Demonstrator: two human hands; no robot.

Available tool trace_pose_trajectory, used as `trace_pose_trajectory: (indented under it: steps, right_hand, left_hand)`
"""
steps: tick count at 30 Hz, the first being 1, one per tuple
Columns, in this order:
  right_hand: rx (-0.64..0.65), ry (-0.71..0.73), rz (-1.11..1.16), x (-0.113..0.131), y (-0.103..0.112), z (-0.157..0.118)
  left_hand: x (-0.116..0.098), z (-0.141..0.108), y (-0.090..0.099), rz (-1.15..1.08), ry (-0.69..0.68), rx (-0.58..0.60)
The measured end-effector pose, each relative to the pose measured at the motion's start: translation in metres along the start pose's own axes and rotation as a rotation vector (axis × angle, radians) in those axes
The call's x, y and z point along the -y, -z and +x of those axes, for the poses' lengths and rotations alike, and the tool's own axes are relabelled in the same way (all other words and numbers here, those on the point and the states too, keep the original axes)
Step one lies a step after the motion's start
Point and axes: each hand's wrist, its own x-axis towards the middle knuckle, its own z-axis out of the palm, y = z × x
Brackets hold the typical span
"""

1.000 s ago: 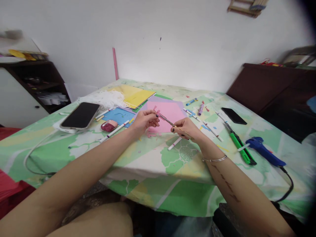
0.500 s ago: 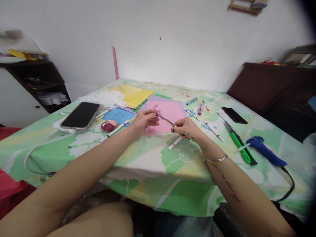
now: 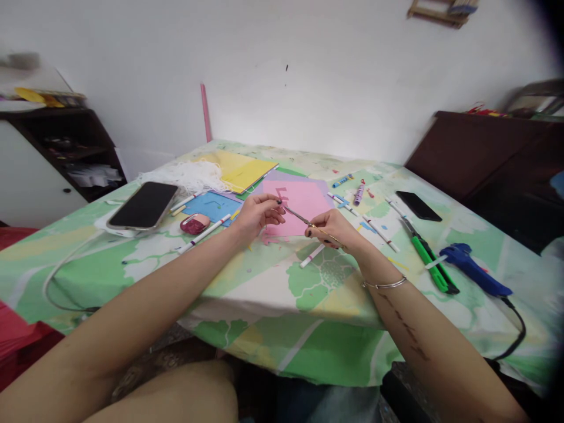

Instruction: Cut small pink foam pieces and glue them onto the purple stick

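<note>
My left hand point(image 3: 261, 215) pinches a small pink paper cutout point(image 3: 281, 192) between thumb and fingertips. The cutout has a thin, angular outline and sticks up above my fingers. In my right hand point(image 3: 333, 225) is a pair of scissors point(image 3: 298, 215) with gold-coloured handles, its blades pointing left at the cutout. Whether the blades touch the paper is too small to tell. Below both hands lies a pink sheet point(image 3: 308, 194) on a lilac one, with pink scraps point(image 3: 269, 239) at its near edge.
Left on the patterned tablecloth are a phone point(image 3: 143, 205), white yarn point(image 3: 194, 175), a red rounded case point(image 3: 194, 223), blue paper point(image 3: 214, 205) and a yellow sheet point(image 3: 247, 170). Markers point(image 3: 381, 233), a green cutter point(image 3: 428, 255), a blue glue gun point(image 3: 476, 270) and another phone point(image 3: 418, 205) lie right.
The pink cutout has turned a little in my left fingers and shifted slightly right. Both hands and the scissors stay nearly in place.
</note>
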Motion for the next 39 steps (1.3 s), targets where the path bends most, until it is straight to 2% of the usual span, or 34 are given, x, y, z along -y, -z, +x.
trace_pose_trajectory:
  steps: [39]
  right_hand:
    - [-0.021,-0.026,0.034,0.0008,-0.0030,-0.0002]
  left_hand:
    - [0.0006,-0.0011,-0.0012,0.026,0.004,-0.003]
